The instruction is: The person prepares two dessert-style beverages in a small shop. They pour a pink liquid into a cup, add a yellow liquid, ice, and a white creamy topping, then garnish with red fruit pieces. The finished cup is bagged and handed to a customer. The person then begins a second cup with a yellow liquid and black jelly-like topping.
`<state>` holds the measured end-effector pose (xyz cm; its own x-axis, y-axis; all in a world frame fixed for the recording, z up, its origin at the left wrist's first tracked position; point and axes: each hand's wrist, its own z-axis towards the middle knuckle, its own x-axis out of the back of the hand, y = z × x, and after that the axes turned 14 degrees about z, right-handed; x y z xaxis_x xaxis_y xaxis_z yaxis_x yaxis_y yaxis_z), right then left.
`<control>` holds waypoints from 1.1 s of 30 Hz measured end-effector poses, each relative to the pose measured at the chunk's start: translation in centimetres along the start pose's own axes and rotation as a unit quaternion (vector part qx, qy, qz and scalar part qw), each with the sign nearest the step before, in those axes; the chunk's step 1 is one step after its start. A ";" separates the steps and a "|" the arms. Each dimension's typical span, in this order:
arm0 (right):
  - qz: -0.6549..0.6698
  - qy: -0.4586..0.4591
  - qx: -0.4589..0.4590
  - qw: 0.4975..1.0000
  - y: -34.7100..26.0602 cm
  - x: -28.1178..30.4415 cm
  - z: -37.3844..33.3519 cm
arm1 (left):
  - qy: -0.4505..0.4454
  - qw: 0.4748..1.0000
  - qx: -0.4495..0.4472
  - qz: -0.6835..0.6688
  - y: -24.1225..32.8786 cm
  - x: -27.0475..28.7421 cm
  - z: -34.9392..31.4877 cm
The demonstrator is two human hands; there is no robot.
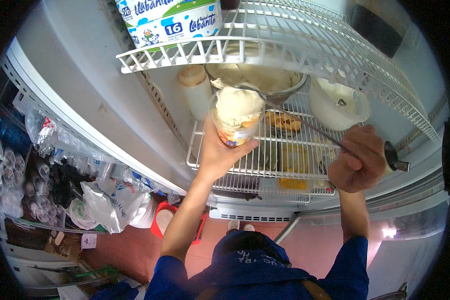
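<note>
My left hand (218,154) is wrapped round a clear plastic cup (231,136) with orange and blue print on it. Pale cream (239,106) is heaped above the cup's rim. In my right fist (357,159) is the handle of a long metal spoon (305,123), which slants up to the left. Its far end meets the top of the cream, so the spoon's head is partly hidden. Just behind the cup, a large metal bowl (294,89) with more pale cream sits on a fridge shelf.
A white wire shelf (285,50) juts out above the bowl and carries white-and-blue cartons (175,30). Beside the bowl stand a cloudy plastic jar (196,95) and a white tub (341,107). Yellow containers (294,162) lie lower down. Plastic bags (112,200) hang at the left.
</note>
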<state>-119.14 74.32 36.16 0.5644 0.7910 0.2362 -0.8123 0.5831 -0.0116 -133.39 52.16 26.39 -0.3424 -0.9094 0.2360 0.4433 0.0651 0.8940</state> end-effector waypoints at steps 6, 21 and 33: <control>-0.048 -0.091 0.027 0.994 -0.4 0.9 0.4 | -0.004 1.000 -0.006 -0.021 0.7 0.1 -0.2; 0.020 0.119 -0.014 0.993 0.3 -0.5 0.7 | 0.024 0.999 -0.029 -0.006 1.8 0.1 -0.4; 0.042 0.139 -0.022 0.989 0.1 -1.1 0.6 | 0.044 0.997 -0.036 0.054 2.7 0.1 -0.8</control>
<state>-119.90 73.40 36.48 0.5183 0.8541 -0.0432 -0.8546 0.5154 -0.0638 -131.61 51.92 28.52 -0.2160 -0.9316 0.2923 0.5335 0.1381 0.8344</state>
